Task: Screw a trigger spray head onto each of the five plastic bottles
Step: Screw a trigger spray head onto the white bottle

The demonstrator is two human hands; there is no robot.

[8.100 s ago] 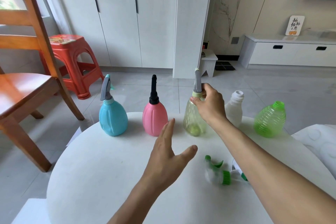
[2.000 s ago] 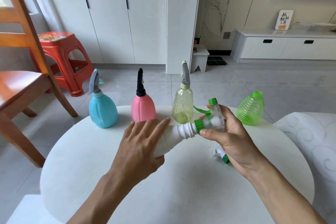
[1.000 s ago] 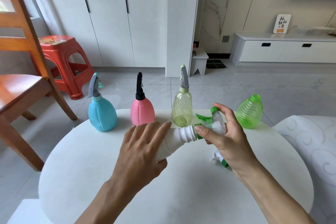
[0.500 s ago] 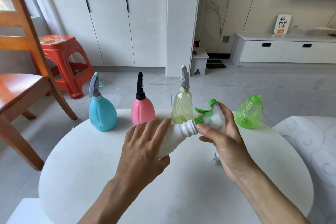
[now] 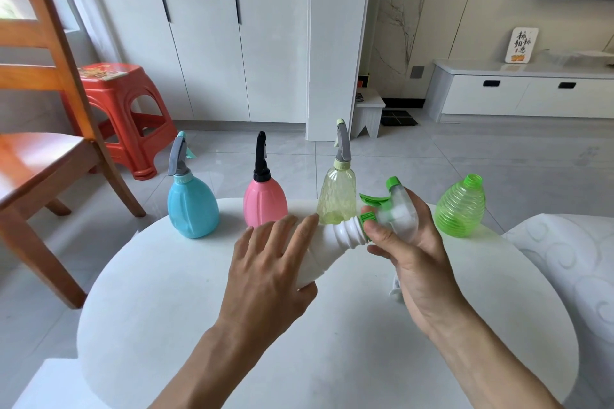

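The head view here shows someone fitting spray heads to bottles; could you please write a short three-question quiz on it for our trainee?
1. True or false: the green ribbed bottle already carries a spray head.
2. Which bottle does the left hand grip? A) blue B) pink C) white
3. How many bottles standing on the table already wear a spray head?

Key:
1. False; its threaded neck is bare.
2. C; the white bottle is held tilted, while the right hand grips the clear spray head with green collar at its neck.
3. Three: blue bottle, pink bottle, pale yellow bottle.
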